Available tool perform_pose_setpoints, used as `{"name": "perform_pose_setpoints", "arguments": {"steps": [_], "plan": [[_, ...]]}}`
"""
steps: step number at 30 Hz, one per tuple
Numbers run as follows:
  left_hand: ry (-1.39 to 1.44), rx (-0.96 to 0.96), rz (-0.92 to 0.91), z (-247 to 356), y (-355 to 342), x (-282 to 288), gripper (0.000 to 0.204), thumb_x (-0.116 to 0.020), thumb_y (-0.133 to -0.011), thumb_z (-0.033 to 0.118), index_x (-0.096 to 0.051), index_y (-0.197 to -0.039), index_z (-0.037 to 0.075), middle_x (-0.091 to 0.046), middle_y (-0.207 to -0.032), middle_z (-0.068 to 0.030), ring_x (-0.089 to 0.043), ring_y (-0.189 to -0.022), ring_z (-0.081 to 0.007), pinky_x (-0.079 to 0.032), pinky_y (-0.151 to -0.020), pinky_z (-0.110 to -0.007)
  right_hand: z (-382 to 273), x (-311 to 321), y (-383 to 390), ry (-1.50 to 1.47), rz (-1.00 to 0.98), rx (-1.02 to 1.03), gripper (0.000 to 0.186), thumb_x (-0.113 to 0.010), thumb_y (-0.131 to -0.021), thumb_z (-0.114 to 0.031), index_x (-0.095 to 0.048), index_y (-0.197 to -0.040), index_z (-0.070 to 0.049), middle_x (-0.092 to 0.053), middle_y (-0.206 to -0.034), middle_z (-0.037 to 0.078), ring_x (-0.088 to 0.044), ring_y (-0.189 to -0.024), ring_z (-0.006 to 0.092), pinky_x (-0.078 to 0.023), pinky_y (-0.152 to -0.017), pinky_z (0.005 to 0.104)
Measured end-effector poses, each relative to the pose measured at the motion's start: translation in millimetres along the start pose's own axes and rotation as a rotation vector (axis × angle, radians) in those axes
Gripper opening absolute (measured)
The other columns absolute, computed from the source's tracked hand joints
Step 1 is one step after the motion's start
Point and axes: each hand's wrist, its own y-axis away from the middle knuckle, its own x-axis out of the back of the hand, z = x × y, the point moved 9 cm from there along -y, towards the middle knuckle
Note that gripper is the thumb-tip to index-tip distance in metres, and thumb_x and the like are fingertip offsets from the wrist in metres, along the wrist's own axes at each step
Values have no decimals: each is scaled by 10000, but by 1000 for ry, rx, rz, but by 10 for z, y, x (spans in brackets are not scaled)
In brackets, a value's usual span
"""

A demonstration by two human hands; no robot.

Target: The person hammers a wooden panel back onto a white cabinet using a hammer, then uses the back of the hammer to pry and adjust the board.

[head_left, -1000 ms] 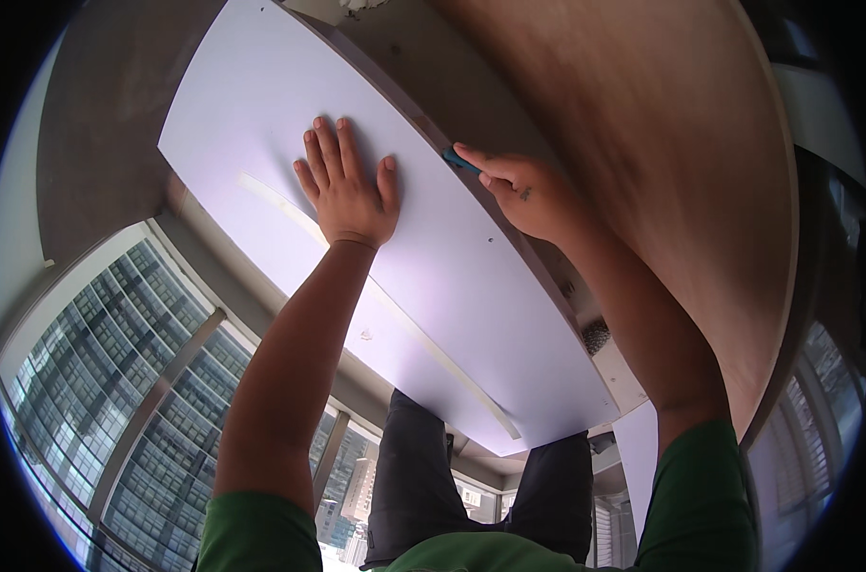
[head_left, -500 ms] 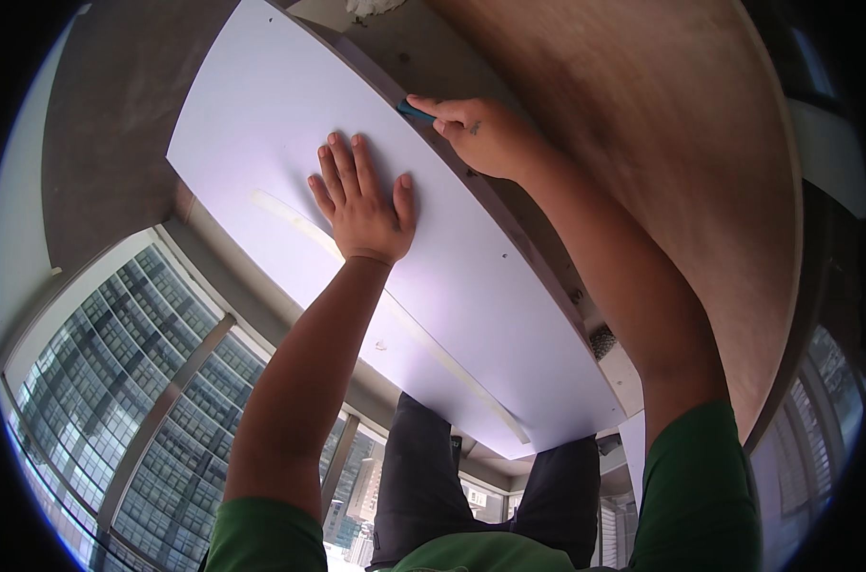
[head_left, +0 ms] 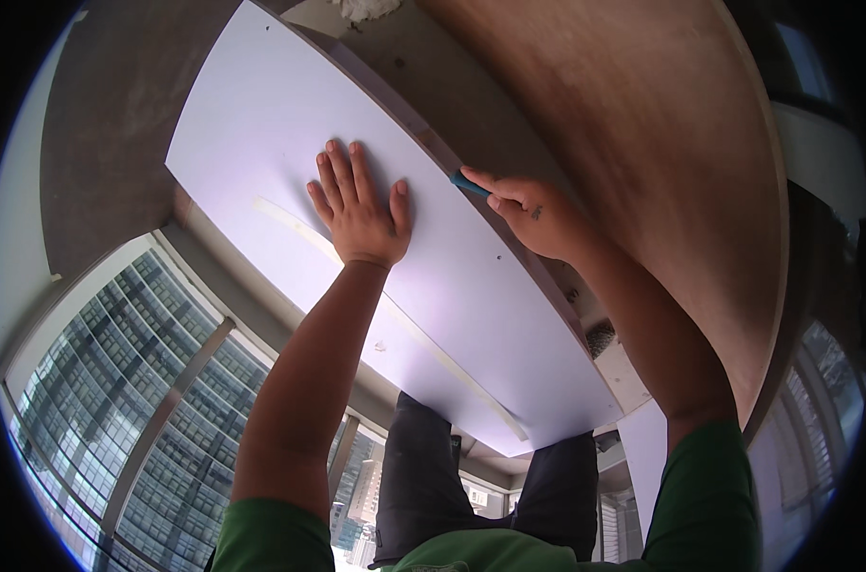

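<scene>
A long white panel (head_left: 280, 114) lies slanting across the view, with small dark holes near its right edge. A pale strip (head_left: 433, 348) runs lengthwise along it. My left hand (head_left: 361, 214) rests flat on the panel's face, fingers spread. Along the panel's right edge, my right hand (head_left: 533, 210) grips a small teal tool (head_left: 471, 184) whose tip meets that edge. The tool is mostly hidden in the fingers, so its exact kind does not show.
A large brown wooden board (head_left: 642, 124) rises on the right. Between it and the panel runs a grey gap, with a white crumpled lump (head_left: 368, 8) at its far end. Windows (head_left: 137, 381) facing tall buildings stand at the left. My dark-trousered legs (head_left: 414, 486) are at the panel's near end.
My right hand has slid the teal tool along the panel's edge, toward me and to the right. My left hand stays pressed in nearly the same place.
</scene>
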Motion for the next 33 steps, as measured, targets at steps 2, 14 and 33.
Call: {"name": "perform_pose_setpoints", "arguments": {"steps": [2, 14, 33], "plan": [[11, -5, 4, 11, -1, -2, 739, -391, -1006, 492, -241, -1594, 70, -178, -1670, -190, -131, -1551, -377, -58, -1231, -548, 35, -9, -105, 12, 22, 26, 422, -489, -1049, -100, -528, -1468, -143, -629, -1382, 145, -647, -1082, 160, -473, -998, 276], [-5, 4, 14, -33, -16, -18, 733, -380, -1011, 503, -243, -1594, 80, -167, -1678, -163, -125, -1556, -355, -55, -1238, -535, -18, -7, -164, 95, 75, 42, 499, -518, -1004, -70, -536, -1465, -262, -724, -1112, 135, -679, -843, 203, -533, -814, 296], [-63, 48, 11, -106, 13, -101, 727, -371, -1019, 527, -212, -1611, 135, -163, -1687, -109, -115, -1566, -296, -61, -1256, -500, 123, 346, 1702, -46, 31, -431, 372, -619, -1010, -218, -625, -1357, -83, -677, -952, 101, -618, -959, 199, -487, -897, 324]]}}
